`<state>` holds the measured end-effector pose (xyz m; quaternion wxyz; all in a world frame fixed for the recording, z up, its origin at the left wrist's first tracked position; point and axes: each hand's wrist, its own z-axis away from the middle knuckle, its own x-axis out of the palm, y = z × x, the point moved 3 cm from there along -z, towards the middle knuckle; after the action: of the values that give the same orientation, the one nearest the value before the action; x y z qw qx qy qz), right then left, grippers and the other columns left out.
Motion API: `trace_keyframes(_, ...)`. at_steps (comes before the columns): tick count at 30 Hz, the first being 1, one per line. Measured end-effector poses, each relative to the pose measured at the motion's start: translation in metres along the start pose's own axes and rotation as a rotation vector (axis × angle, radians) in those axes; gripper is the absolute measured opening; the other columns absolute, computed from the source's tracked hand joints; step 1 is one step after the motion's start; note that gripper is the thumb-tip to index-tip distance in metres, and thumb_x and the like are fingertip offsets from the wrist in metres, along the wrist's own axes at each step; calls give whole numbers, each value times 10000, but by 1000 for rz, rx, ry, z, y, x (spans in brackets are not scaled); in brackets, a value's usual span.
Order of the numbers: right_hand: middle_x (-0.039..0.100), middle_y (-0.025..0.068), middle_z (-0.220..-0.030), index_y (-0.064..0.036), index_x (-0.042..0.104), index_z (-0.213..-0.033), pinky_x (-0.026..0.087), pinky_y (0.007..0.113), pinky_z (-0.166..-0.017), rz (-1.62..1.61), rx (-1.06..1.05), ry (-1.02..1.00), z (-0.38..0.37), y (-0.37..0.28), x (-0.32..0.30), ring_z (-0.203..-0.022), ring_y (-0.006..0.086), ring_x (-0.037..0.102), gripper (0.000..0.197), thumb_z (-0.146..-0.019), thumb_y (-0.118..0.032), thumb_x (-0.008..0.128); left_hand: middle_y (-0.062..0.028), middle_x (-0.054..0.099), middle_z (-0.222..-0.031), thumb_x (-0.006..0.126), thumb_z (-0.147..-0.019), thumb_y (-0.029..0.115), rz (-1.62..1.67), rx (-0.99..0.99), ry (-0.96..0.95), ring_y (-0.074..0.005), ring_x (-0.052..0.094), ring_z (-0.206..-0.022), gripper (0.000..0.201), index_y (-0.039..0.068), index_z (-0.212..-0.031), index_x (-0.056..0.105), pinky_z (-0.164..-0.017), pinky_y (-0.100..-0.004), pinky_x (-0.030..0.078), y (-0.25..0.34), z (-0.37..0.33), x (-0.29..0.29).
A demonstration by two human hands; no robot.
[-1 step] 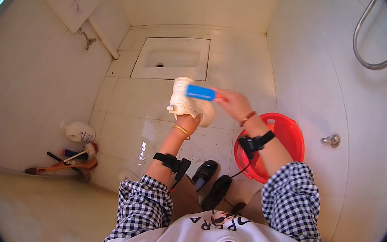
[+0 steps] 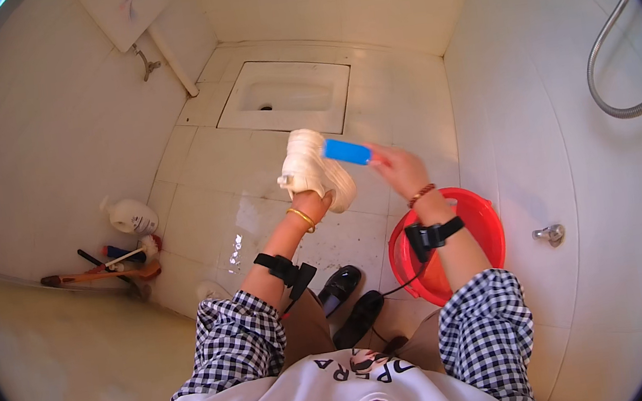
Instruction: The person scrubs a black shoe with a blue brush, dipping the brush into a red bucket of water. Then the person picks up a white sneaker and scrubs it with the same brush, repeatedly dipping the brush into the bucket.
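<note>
- Our left hand (image 2: pixel 311 202) holds a white shoe (image 2: pixel 302 164), ahead and left of the red tub (image 2: pixel 488 226).
- Our right hand (image 2: pixel 402 173) is closed around a blue block-like tool (image 2: pixel 347 151), also ahead and left of the tub; we cannot tell if it touches the shoe.
- Tiled floor (image 2: pixel 196 192) spreads wide to the left of the tub, with more room for moving.
- The right wall (image 2: pixel 556 155) stands close to the tub's right edge; space there is narrow.

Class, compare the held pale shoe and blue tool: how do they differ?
The pale shoe is cream and rounded; the blue tool is slimmer and straighter-edged. The left hand holds the shoe; the right hand grips the tool. Both are held aloft.
</note>
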<state>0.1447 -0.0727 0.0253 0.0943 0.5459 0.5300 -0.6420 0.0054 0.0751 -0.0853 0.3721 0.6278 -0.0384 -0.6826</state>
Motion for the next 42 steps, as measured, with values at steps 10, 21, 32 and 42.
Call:
trace_keyframes(10,638,134,-919,-179,589,-1156,487,364,-707,-390,-205,-50,12,-16,47,-814,287,619,333,-830,-250,588,-209,645,-901,476,-888,421,121,62,201,-343,616,-872,477,-22,-986,623,-768,-403,479,-5,-6,-4)
trace_keyframes(21,647,144,-880,-191,580,-1180,492,355,-656,-441,-261,78,-1,-35,40,-767,277,633,361,-824,-245,601,-203,599,-1087,535,-880,337,185,332,555,-348,562,-1008,399,1,-1088,592,-836,-412,449,-9,-10,-2)
trace_keyframes(32,648,165,-943,-96,624,-1045,485,417,-711,20,507,171,108,191,-53,-834,324,625,325,-824,-320,542,-73,607,-1056,624,-851,307,1049,-22,403,-175,548,-976,453,-61,-1109,572,-846,-284,437,-10,5,-15)
trace_keyframes(42,641,181,-990,-88,663,-987,475,438,-834,573,774,-150,195,248,-13,-955,343,609,332,-828,-348,532,-81,598,-1077,628,-840,147,1626,82,229,-185,573,-983,371,-52,-1141,544,-824,-272,457,-13,-12,10)
